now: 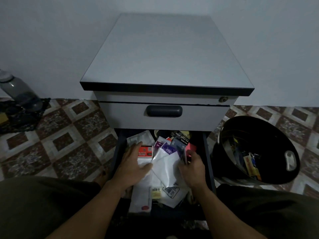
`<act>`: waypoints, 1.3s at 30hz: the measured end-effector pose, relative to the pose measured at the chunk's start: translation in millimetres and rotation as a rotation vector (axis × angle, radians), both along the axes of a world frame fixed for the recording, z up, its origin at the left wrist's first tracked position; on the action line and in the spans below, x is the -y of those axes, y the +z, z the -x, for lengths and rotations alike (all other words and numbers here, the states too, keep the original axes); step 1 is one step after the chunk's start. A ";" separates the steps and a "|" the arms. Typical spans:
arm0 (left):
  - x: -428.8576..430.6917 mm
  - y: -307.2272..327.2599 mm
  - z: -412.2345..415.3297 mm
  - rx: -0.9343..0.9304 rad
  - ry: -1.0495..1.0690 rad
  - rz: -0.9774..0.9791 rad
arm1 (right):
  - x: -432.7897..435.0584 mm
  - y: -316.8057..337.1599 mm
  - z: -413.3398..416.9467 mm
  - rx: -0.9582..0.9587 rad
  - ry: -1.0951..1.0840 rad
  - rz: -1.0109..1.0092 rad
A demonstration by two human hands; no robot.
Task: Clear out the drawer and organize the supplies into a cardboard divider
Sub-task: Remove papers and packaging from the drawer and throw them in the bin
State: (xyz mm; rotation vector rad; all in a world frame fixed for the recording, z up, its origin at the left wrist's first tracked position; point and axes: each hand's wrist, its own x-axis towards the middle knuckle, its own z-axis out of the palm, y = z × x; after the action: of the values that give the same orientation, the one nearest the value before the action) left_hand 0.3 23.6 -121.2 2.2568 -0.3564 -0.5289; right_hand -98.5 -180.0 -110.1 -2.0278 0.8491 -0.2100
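The drawer was seen pulled open at the lower centre of the frame, crammed with supplies. The left grip was laid flat on the left part of the heap, fingers straight and spread, resting on a white packet just below a red box. The right grip was placed at the right edge of a white plastic bag, fingers loosely curled against a dark slim packet; whether that packet was pinched could not be told. Between the two grips the bag and a purple packet were found, with a black battery pack further up. A black bin was stood on the tiled floor at the right.
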 end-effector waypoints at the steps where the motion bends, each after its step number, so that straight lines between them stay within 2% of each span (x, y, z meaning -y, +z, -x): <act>1: 1.6 0.5 0.3 0.007 0.018 0.028 | -1.0 -1.9 -1.2 0.009 -0.022 0.026; 5: 12.2 -0.2 2.0 0.097 0.039 -0.006 | -1.2 1.9 -16.8 0.057 -0.078 0.080; 8: 18.3 -0.2 6.9 -0.050 0.060 -0.086 | 2.9 5.5 -31.4 0.066 -0.049 0.050; 12: 22.6 -5.7 7.4 -0.053 0.099 -0.088 | 9.2 -5.5 -46.7 -0.102 0.118 0.005; 16: 21.2 -6.2 3.8 -0.043 0.060 -0.088 | 18.2 -4.3 -54.4 -0.289 0.455 0.195; 17: 20.5 -6.0 3.7 -0.049 0.043 -0.080 | 19.3 -4.0 -55.0 -0.301 0.492 0.189; 20: 20.7 -1.0 5.0 -0.082 0.015 -0.096 | 20.1 -2.1 -50.7 -0.285 0.394 0.150; 24: 22.0 0.8 7.4 -0.058 0.032 -0.114 | 21.6 -2.1 -42.9 -0.376 0.439 0.204; 31: 20.6 0.3 7.8 -0.135 0.075 -0.106 | 21.3 2.6 -58.0 -0.370 0.124 0.021; 35: 21.3 -2.0 4.9 -0.138 0.069 -0.089 | 32.1 -31.3 -64.1 -0.206 -0.007 -0.154; 37: 21.0 -1.9 5.3 -0.147 0.068 -0.081 | 22.9 -7.1 -61.5 -0.092 -0.061 -0.292; 39: 20.9 -1.6 4.9 -0.150 0.068 -0.081 | 21.1 1.4 -61.3 -0.058 -0.049 -0.397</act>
State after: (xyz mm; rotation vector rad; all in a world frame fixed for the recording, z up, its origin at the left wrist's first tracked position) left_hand -4.6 2.7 -122.7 2.2812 -0.1840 -0.6832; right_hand -37.2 -201.1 -108.6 -1.6495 0.8985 -0.0061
